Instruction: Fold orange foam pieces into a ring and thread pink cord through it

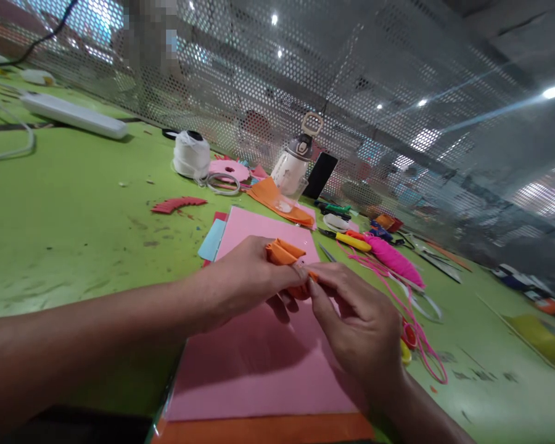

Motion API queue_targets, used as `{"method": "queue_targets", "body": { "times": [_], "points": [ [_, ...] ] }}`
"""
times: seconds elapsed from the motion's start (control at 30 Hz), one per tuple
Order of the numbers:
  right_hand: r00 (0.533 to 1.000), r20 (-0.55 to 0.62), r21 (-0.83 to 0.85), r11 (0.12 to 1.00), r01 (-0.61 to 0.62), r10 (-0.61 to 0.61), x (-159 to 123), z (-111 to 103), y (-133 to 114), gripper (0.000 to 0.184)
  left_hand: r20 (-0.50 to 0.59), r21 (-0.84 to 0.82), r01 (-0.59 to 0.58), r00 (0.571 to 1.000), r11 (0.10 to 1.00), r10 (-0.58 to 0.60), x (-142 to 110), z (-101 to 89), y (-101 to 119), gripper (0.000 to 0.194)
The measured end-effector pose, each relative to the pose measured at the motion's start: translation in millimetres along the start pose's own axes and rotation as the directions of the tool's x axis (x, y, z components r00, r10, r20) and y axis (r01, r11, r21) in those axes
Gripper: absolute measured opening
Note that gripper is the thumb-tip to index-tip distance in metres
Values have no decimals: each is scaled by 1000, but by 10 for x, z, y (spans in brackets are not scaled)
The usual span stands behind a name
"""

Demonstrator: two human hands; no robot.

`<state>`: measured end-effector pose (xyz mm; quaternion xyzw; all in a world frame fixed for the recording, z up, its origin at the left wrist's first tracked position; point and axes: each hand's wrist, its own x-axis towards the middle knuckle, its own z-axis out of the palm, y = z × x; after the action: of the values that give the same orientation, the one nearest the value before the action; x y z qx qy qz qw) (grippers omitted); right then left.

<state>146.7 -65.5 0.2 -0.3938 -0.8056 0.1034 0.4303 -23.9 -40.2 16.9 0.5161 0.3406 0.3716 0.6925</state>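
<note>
2 grips, left hand (243, 277) and right hand (363, 314), pinch folded orange material (284, 251); the bottle (285, 168) bears unreadable markings.

Overhead light is moderate and cool, coming from small white ceiling lamps (554, 92) that burn out to bare glare behind the grey perforated metal screen (240, 80), whose holes sparkle where brightness comes through. The glossy lime-green tabletop (106, 234) carries a pale sheen at the lower right, while the bottom left corner sinks into near-black. Beneath the bare left hand (245, 271) and bare right hand (363, 314), a soft-edged shadow darkens the flat pink sheet (263, 385). Wide-angle distortion stretches the edges; the far background looks hazy, and coarse pixelation blots a patch at upper left.
</note>
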Motion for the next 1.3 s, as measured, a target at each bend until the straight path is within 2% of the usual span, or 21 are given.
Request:
{"method": "queue_targets", "body": {
  "times": [0.2,0.37,0.57,0.77,1.07,1.3],
  "points": [
    [1000,-13,16,1000,-12,12,-10,1,-25,19,-19,-31,-6,1000,999,6,-1,30,-9,11],
    [998,-11,68,995,-68,69,-29,5,-24,16,-46,-20,23,999,1000,-24,-6,68,9,16],
    [998,-36,92,994,-57,61,-69,47,-7,14,-54,-35,43,998,998,-45,-33,105,19,15],
    [993,-113,-14,1000,13,-14,-49,76,-42,14,-52,-35,13,999,999,-15,-27,113,6,15],
    [985,-94,-115,985,132,-143,-78,51,-19,12,-46,-60,35,998,998,-38,-20,107,-5,17],
    [973,-100,-139,971,195,-209,-107,85,-22,20,-28,-89,-69,997,994,67,-11,51,-72,7]
  ]
}}
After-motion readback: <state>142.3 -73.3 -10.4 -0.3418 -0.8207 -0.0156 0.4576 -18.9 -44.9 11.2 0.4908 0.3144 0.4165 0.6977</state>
